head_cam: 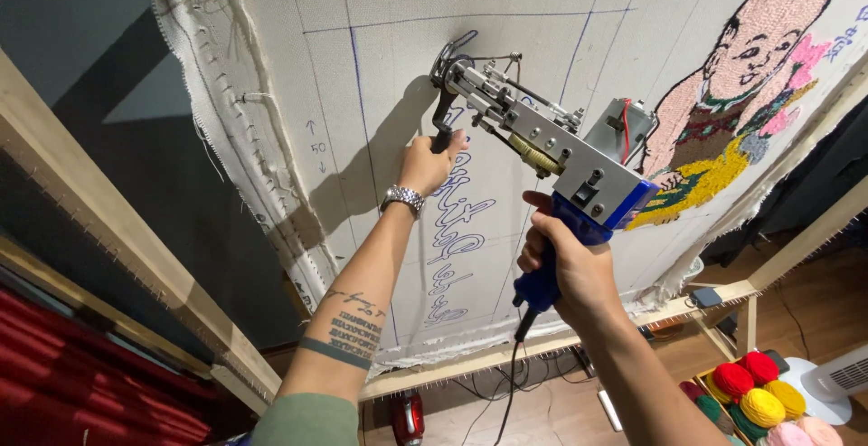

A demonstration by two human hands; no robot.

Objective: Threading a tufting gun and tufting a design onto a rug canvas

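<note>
The right hand grips the blue pistol handle of the tufting gun, fingers clamped fully around it; a black power cord hangs straight down from the base of the handle. Up and to the left of these fingers, the left hand holds the gun's black front grip, fingers closed on it. A metal wristwatch sits on the left wrist. The gun's silver body slopes up and to the left between the two hands, and its needle end meets the stretched backing cloth just above the left fingers. Blue outline lettering runs down the cloth between both hands. Right of the right fingers, a tufted figure in pink, yellow and green covers the cloth. The wooden frame borders the cloth. Below the right fingers, to the right, yarn balls lie in a box.
</note>
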